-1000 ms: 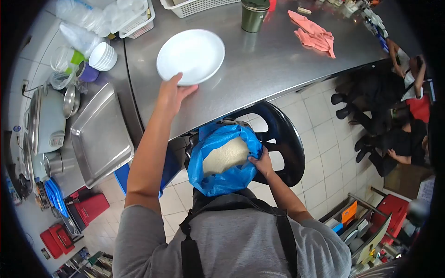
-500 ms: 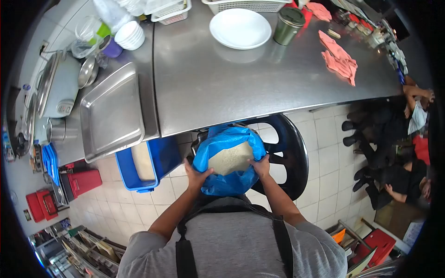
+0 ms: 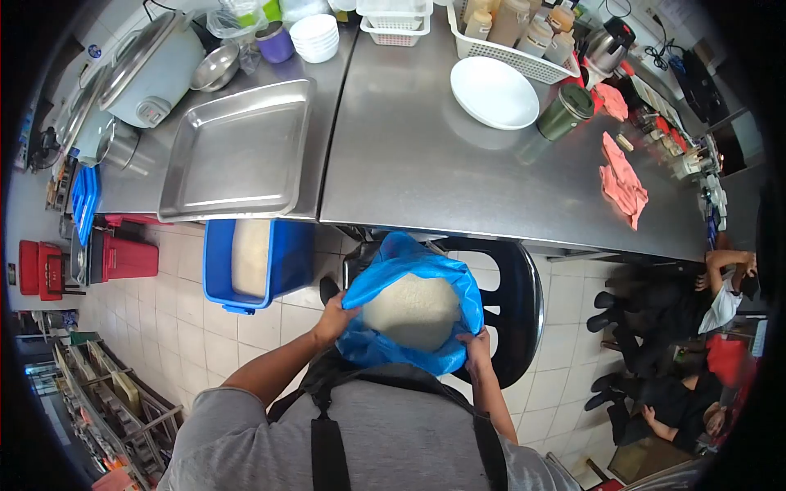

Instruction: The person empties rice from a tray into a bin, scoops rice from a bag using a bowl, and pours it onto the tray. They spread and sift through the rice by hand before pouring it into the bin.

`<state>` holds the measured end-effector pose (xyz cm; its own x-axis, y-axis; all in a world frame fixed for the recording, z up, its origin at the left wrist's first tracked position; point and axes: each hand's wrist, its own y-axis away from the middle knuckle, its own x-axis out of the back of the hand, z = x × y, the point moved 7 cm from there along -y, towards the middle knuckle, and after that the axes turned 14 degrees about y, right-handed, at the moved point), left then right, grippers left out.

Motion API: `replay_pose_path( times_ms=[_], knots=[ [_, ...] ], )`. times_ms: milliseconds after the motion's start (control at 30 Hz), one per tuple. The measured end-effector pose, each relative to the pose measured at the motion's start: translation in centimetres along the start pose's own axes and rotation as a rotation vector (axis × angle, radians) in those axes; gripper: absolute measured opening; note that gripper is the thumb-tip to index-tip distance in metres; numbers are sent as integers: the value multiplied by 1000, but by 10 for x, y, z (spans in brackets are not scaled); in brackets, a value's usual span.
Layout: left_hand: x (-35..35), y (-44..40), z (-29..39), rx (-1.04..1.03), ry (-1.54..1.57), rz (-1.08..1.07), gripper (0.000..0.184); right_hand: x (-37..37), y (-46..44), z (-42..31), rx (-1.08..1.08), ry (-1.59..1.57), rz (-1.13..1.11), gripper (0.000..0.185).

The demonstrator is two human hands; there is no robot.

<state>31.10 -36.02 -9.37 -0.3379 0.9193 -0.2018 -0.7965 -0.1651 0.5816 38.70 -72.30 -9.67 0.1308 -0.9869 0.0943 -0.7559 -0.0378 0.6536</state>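
A grey short-sleeved shirt (image 3: 409,434) under black straps (image 3: 330,454) shows.

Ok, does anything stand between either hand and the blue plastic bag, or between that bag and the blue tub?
Nothing visible separates left hand or right hand from the blue plastic bag; both grip its rim. Toward the blue tub, the left hand and a dark shoe lie between; the steel table covers the tub's far end.

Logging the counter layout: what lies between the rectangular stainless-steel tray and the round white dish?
In the head view, only bare metal countertop and a dark seam separate the tray from the dish.
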Motion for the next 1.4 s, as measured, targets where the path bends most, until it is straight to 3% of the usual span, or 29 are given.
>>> replay_pose_path(
  times_ms=[533,900,1000,1100,1300,1400],
  knots=[
    [-134,115,189,1,62,-507,36,34,143,-159,139,-6,64,60],
    [-191,184,341,-290,395,-822,46,48,267,-353,680,-80,234,65],
    [-205,198,378,-356,469,-979,39,87,258,-386,741,285,231,61],
    [-207,207,409,-407,459,-1221,37,53,271,-411,794,276,254,59],
    [-187,209,463,-528,424,-1413,49,-39,286,-471,919,-6,326,55],
    [-172,192,508,-674,401,-1333,46,-80,276,-511,943,-103,313,53]
  ],
)
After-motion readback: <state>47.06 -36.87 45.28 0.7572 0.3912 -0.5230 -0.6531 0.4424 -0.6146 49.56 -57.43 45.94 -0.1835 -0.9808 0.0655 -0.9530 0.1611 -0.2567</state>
